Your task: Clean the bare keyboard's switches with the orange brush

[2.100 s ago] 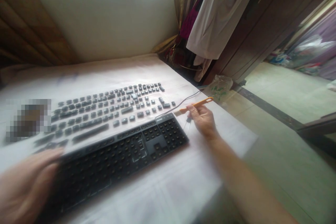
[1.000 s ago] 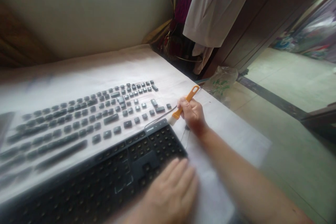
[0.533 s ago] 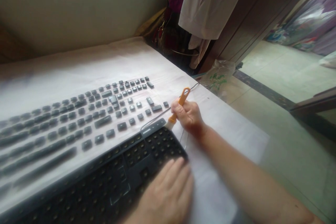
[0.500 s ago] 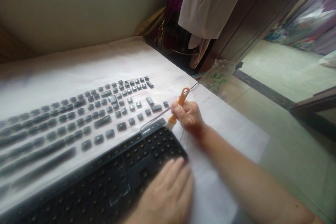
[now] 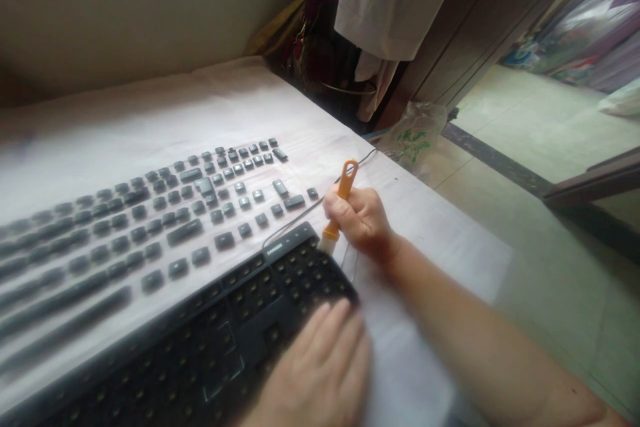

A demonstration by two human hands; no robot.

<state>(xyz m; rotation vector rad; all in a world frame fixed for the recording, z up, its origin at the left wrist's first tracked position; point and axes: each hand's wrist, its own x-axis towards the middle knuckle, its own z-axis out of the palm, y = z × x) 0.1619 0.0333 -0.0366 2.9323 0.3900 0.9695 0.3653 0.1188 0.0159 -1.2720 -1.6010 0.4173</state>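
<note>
A black keyboard base [image 5: 200, 333] with its keycaps removed lies on a table covered in white paper [image 5: 200, 113]. My right hand [image 5: 363, 220] is closed round an orange-handled brush [image 5: 340, 200], held upright with its pale bristles at the keyboard's far right corner. My left hand [image 5: 320, 370] lies flat, fingers stretched out, on the keyboard's near right corner. Rows of loose dark keycaps [image 5: 165, 213] are laid out on the paper behind the keyboard.
The keyboard's thin cable [image 5: 310, 207] runs toward the table's right edge. Beyond that edge are a tiled floor [image 5: 540, 167], a clear plastic bag [image 5: 413, 140], hanging clothes [image 5: 390, 0] and a dark wooden door frame [image 5: 470, 20]. A cream wall [image 5: 125, 7] backs the table.
My left hand came from the keyboard's left end to rest on its right corner. My right hand turned the brush upright and brought its bristles down to the keyboard's corner.
</note>
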